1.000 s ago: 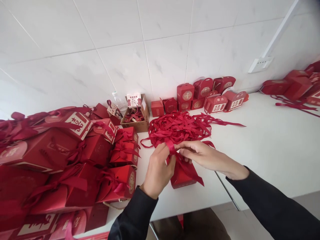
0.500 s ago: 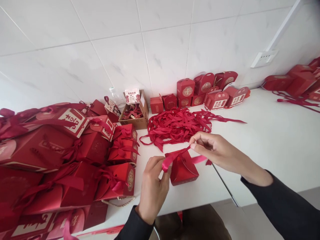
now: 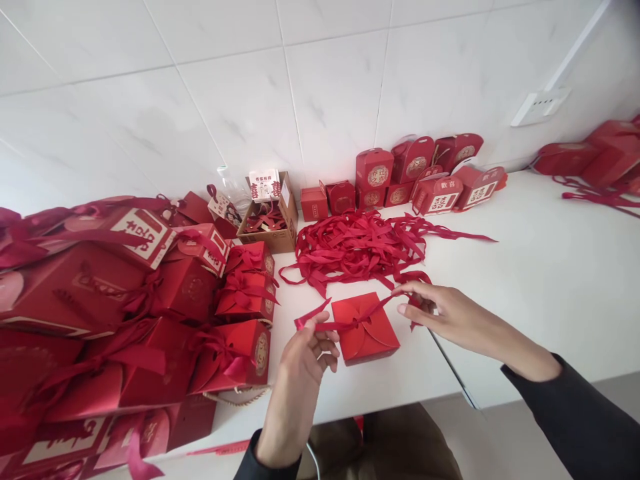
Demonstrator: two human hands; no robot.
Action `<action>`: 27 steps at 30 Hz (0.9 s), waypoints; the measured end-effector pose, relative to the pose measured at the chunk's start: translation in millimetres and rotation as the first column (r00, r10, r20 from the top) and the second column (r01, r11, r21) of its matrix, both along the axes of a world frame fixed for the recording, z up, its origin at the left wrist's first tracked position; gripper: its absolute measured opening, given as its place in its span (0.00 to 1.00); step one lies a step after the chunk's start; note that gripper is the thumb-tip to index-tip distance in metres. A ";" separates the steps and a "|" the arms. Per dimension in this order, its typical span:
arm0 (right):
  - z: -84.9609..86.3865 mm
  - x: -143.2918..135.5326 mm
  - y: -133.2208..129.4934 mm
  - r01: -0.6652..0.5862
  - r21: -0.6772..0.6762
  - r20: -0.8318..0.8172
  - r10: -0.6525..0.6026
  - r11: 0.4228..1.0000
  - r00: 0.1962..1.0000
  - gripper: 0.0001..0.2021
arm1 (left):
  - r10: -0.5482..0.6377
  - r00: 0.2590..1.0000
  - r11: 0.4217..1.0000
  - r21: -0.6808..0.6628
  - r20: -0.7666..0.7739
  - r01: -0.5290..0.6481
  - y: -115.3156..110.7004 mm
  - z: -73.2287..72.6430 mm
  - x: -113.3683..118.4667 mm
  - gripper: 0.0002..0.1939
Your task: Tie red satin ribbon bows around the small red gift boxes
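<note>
A small red gift box [image 3: 367,343] with curved, interlocking top flaps sits on the white table in front of me. Across its top runs a dark red satin ribbon [image 3: 369,312], crossing near the slit in the middle. My left hand [image 3: 305,360], left of the box, has the ribbon's left end at its thumb and index finger, the tip sticking up beyond them. On the other side, my right hand [image 3: 437,308] has the right end between its curled fingers, with more ribbon trailing behind them. Part of the right fingers' grip is hidden.
A heap of loose red ribbons [image 3: 357,250] lies behind the box. Bow-tied red boxes [image 3: 185,287] are piled at left. A cardboard box [image 3: 285,230] and upright red boxes [image 3: 375,173] line the tiled wall. A table seam [image 3: 455,373] runs at right.
The ribbon has gone from a raised loop between my hands to a line stretched low across the box. My hands have moved apart, the left turning palm up.
</note>
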State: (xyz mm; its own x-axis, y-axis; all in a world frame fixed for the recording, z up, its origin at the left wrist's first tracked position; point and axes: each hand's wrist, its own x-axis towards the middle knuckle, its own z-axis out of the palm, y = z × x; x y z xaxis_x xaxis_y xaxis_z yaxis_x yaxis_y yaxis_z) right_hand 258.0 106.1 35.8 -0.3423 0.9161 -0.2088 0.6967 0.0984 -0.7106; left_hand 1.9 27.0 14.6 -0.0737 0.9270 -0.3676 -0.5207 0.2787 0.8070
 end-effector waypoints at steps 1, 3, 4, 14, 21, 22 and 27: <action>-1.5 -0.7 0.6 -0.001 0.003 0.003 0.001 1.000 1.000 0.25 | 0.020 0.999 1.000 0.011 -0.036 -0.020 0.0 0.7 1.6 0.24; -4.6 -1.4 2.5 0.007 0.032 0.007 -0.007 0.999 1.000 0.23 | 0.072 0.980 0.997 0.035 -0.188 -0.066 -0.5 -1.1 2.5 0.21; -5.8 -1.5 3.5 0.014 0.054 0.008 -0.015 0.998 1.000 0.22 | 0.092 0.958 0.995 0.053 -0.273 -0.081 -0.5 -2.4 2.1 0.20; 14.7 -9.9 1.2 -0.025 0.082 0.004 0.025 0.996 1.000 0.17 | 0.047 0.692 0.972 0.192 -0.721 0.134 34.4 18.1 -0.5 0.13; 15.8 -9.9 -2.7 -0.073 -0.029 -0.079 0.070 0.997 0.994 0.15 | 0.054 0.656 0.980 0.164 -0.753 0.108 28.5 4.3 -0.5 0.14; 15.8 -9.2 -2.9 -0.076 -0.037 -0.096 0.072 0.996 0.993 0.15 | 0.040 0.647 0.972 0.180 -0.761 0.152 24.8 4.3 -1.1 0.13; 19.8 -10.0 -2.4 -0.135 -0.107 -0.229 0.108 0.985 0.967 0.16 | 0.026 0.455 0.911 0.208 -0.890 0.357 10.6 10.0 -4.8 0.18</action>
State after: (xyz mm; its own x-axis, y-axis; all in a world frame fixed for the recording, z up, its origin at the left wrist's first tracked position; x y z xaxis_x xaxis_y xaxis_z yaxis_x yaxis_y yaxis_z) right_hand 248.0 103.8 55.7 -0.4995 0.8375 -0.2216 0.5087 0.0765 -0.8575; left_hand -2.9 37.5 24.6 -0.0025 0.9939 0.1100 0.5214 -0.0926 0.8483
